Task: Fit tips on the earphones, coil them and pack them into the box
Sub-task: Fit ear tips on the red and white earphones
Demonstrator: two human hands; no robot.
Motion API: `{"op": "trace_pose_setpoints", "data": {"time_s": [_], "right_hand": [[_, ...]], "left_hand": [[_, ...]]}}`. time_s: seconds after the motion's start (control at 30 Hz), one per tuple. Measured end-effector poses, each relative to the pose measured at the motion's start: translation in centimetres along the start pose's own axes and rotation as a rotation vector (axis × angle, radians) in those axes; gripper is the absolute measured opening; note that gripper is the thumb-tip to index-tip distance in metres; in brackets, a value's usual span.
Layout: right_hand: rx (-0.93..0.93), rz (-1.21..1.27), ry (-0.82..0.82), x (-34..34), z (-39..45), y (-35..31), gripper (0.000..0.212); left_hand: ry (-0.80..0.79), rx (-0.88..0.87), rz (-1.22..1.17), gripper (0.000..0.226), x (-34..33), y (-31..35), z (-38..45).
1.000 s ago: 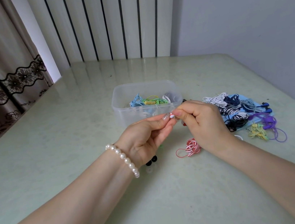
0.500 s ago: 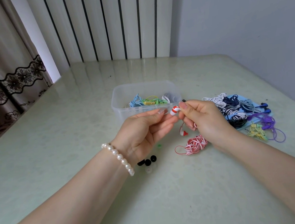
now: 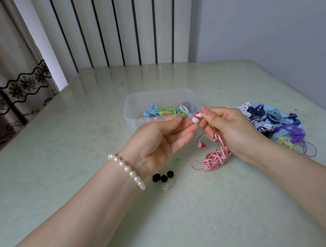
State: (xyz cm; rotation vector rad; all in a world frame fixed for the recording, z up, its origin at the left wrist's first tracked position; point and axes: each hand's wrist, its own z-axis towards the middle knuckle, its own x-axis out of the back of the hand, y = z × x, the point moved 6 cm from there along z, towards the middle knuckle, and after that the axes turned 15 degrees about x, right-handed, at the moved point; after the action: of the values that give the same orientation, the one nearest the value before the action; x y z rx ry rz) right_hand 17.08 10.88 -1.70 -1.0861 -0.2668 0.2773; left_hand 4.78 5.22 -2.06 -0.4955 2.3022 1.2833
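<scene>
Earphones (image 3: pixel 215 157) on green table (image 3: pixel 77 145).

Soft daylight is coming in from the upper left, glaring faintly off the table (image 3: pixel 61 150) (forearms casting mild shadows); frame edges are bending, wide-angle.

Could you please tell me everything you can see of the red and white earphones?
The red and white earphones have a thin striped cable and two small, plastic-looking buds. The right hand pinches one bud up at its fingertips, white end towards the left hand, whose fingers reach to it. The second bud dangles below on its wire. Cable runs down through the right hand to a loose, uncoiled tangle lying on the table, in front of the clear box.
</scene>
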Motion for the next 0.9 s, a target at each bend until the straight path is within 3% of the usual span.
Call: {"op": "trace_pose_setpoints", "data": {"time_s": [0.13, 0.3, 0.43, 0.63, 0.9], "right_hand": [[-0.111, 0.331, 0.009, -0.7, -0.1, -0.4, 0.03], [-0.215, 0.483, -0.002, -0.9, -0.4, -0.8, 0.027], [-0.267, 0.404, 0.018, -0.4, -0.5, -0.2, 0.028], [-0.32, 0.177, -0.012, -0.3, -0.9, 0.5, 0.018], [-0.272, -0.031, -0.162, -1.0, -1.4, 0.4, 0.01]], "left_hand": [[0.134, -0.1, 0.27, 0.026, 0.6, 0.2, 0.1], [0.023, -0.039, 0.328, 0.027, -0.4, -1.2, 0.3], [0.067, -0.089, 0.261, 0.015, 0.1, -0.7, 0.4], [0.109, -0.13, 0.232, 0.019, 0.5, -0.4, 0.4], [0.18, -0.218, 0.304, 0.012, 1.1, 0.1, 0.2]]}}
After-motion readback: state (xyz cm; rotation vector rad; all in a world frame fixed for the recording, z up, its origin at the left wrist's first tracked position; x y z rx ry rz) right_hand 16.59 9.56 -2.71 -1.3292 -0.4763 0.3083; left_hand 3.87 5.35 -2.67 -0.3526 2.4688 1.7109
